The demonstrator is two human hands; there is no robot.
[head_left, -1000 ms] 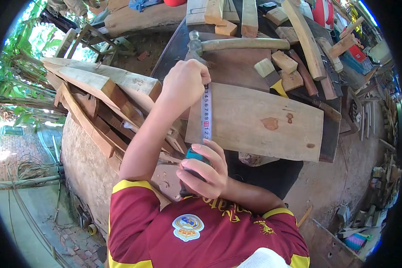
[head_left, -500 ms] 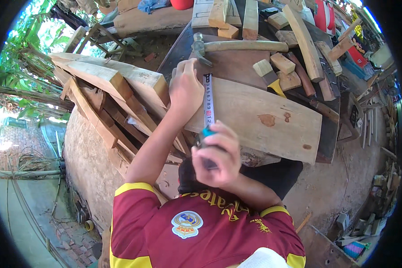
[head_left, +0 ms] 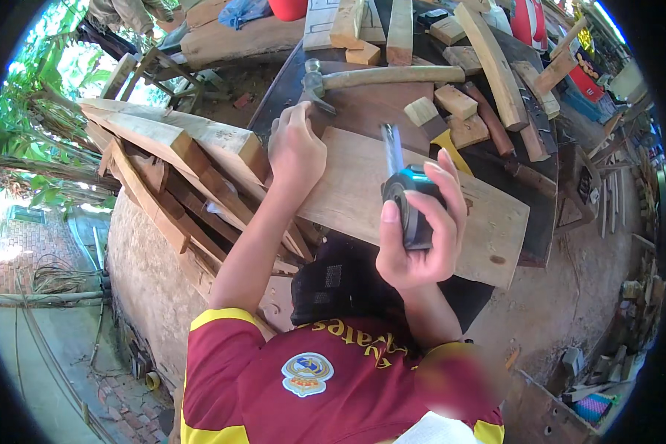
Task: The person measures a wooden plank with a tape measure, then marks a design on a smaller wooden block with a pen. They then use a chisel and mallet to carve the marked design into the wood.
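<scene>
My right hand [head_left: 448, 222] is wrapped round a black and teal tape measure [head_left: 416, 194], held up over the flat wooden board [head_left: 348, 177]. A short length of its blade [head_left: 393, 148] sticks out toward the far side, its end clear of the board's left edge. My left hand [head_left: 296, 152] is at the board's left end with its back toward me. Its fingers are curled together and their tips are hidden, so I cannot make out what they hold. Just beyond them lies a claw hammer [head_left: 392, 75] with a wooden handle.
Stacked timber beams [head_left: 192, 148] stand close by my left forearm. Behind the board, a brush with a yellow handle [head_left: 451, 152], small wood blocks [head_left: 455, 101] and a curved wooden piece [head_left: 492, 66] crowd the dark tabletop [head_left: 536, 240]. A red container [head_left: 292, 7] is at the far edge.
My right hand has lifted the tape measure and moved right, away from the board's left end. More blade showed before, laid along that end; now it is shorter. My left hand stays near the same corner.
</scene>
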